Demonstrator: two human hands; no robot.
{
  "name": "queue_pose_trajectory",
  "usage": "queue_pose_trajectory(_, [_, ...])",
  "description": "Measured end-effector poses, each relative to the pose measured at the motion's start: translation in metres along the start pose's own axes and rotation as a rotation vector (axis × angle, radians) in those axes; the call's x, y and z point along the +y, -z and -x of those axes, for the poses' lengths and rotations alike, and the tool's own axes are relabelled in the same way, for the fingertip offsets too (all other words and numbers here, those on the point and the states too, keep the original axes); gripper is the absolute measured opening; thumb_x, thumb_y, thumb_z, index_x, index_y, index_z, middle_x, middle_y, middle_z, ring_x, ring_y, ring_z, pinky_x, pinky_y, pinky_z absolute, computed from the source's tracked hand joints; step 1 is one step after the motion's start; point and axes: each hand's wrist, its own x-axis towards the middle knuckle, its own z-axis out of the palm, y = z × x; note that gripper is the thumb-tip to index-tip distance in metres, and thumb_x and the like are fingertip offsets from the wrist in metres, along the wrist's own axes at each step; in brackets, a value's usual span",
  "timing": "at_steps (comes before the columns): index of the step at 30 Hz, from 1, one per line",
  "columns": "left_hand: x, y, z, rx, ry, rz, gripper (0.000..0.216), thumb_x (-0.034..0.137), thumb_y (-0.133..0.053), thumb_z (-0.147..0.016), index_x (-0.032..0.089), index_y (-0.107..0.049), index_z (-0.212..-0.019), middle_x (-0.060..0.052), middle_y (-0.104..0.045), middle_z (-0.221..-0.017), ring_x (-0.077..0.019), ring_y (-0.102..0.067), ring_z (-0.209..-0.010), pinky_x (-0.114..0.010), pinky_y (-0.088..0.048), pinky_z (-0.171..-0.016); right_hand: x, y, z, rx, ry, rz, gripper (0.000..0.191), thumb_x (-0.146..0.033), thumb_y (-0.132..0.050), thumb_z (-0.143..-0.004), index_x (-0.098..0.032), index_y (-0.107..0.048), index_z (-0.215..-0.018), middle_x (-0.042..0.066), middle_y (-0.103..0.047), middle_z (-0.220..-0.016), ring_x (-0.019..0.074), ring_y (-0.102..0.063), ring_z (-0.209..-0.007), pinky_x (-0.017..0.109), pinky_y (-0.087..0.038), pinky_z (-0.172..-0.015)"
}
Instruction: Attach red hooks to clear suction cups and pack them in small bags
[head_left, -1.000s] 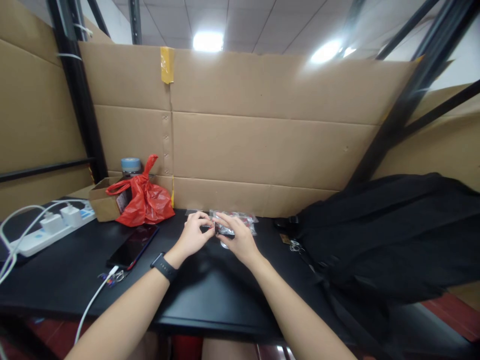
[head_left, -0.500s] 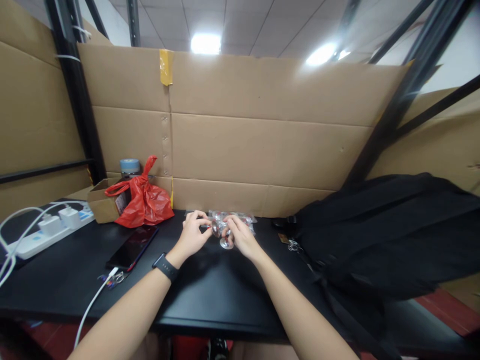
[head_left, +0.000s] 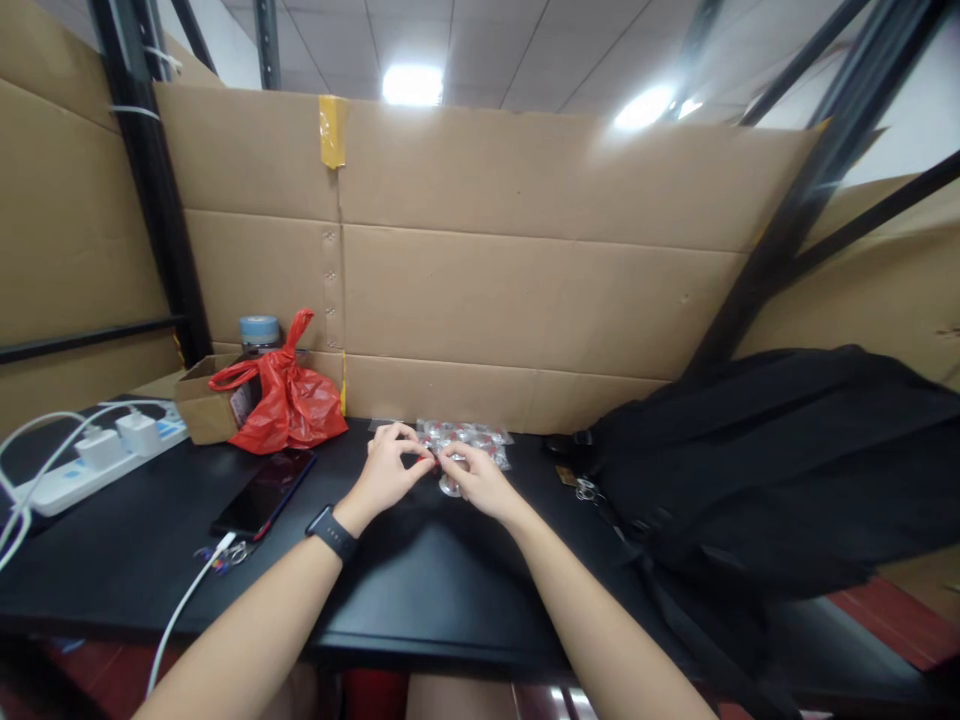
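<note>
Pinching small red piece (head_left: 427, 460) betw. hands w/ bare L hand (head_left: 388, 468); can't tell if bare R hand (head_left: 481, 484), fingers bent to thumb, grips anything. See shiny round silver disc (head_left: 449, 488) under R fingers, clear/red plastic packets (head_left: 474, 436) behind on black tabletop (head_left: 435, 590).

Silvery disc (head_left: 449, 489) partly hidden by fingers (head_left: 460, 474), backpack (head_left: 787, 470) cut off right

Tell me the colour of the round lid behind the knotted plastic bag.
The lid is light blue, seen best in the head view, the only one.
</note>
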Motion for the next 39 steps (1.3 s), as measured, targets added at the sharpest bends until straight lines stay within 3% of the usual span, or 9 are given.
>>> queue_pose_trajectory(13, [-0.001, -0.002, 0.000, 0.007, -0.009, 0.007, 0.007, 0.032, -0.071, -0.081, 0.026, -0.075, -0.078, -0.003, -0.063, -0.099, -0.0260, -0.051, -0.107, -0.041, -0.039, -0.096, 0.005, -0.002, -0.001, -0.083, -0.027, -0.036, 0.042, -0.060, -0.055, -0.087, -0.019, -0.054, -0.083, -0.004, -0.053, -0.060, 0.0094, -0.045, -0.050, 0.022, -0.038, -0.050])
queue_pose_trajectory(18, [0.004, 0.001, 0.002, -0.007, 0.000, 0.075, 0.019, 0.038, -0.055, -0.093, 0.026, -0.068, -0.102, -0.003, -0.063, -0.108, -0.0237, -0.052, -0.109, -0.041, -0.037, -0.099, 0.001, -0.001, 0.000, -0.025, 0.124, 0.125, 0.038, -0.054, -0.052, -0.089, -0.019, -0.054, -0.076, 0.003, -0.052, -0.088, 0.0128, -0.053, -0.068, 0.025, -0.046, -0.058])
queue_pose_trajectory(20, [0.006, 0.002, 0.003, -0.067, -0.011, 0.039, 0.023, 0.041, -0.058, -0.090, 0.028, -0.067, -0.107, -0.003, -0.062, -0.115, -0.0252, -0.050, -0.114, -0.042, -0.036, -0.101, 0.002, 0.000, 0.000, -0.019, 0.158, 0.168, 0.036, -0.051, -0.051, -0.090, -0.019, -0.055, -0.075, 0.005, -0.050, -0.097, 0.0149, -0.055, -0.077, 0.027, -0.049, -0.063])
queue_pose_trajectory(28, [-0.003, 0.001, 0.006, -0.279, 0.016, -0.193, 0.025, 0.044, -0.069, -0.079, 0.030, -0.070, -0.100, -0.002, -0.060, -0.118, -0.0290, -0.047, -0.114, -0.046, -0.036, -0.097, 0.005, 0.006, -0.001, -0.001, 0.159, 0.229, 0.029, -0.043, -0.051, -0.092, -0.019, -0.057, -0.077, 0.006, -0.049, -0.101, 0.0190, -0.053, -0.098, 0.032, -0.047, -0.081])
queue_pose_trajectory(32, [-0.004, -0.002, 0.006, -0.218, -0.047, -0.173, 0.030, 0.040, -0.070, -0.080, 0.031, -0.068, -0.109, -0.003, -0.059, -0.122, -0.0268, -0.047, -0.115, -0.043, -0.036, -0.096, 0.003, 0.008, -0.001, -0.007, 0.168, 0.252, 0.026, -0.040, -0.052, -0.091, -0.019, -0.059, -0.077, 0.006, -0.051, -0.102, 0.0195, -0.053, -0.100, 0.033, -0.046, -0.084])
queue_pose_trajectory(39, [-0.004, -0.004, 0.003, -0.269, -0.035, -0.185, 0.012, 0.037, -0.068, -0.083, 0.026, -0.074, -0.083, -0.003, -0.066, -0.108, -0.0270, -0.048, -0.112, -0.041, -0.034, -0.093, 0.012, 0.008, -0.004, -0.032, 0.156, 0.301, 0.024, -0.037, -0.052, -0.093, -0.018, -0.061, -0.080, 0.004, -0.055, -0.095, 0.0169, -0.056, -0.089, 0.028, -0.046, -0.074])
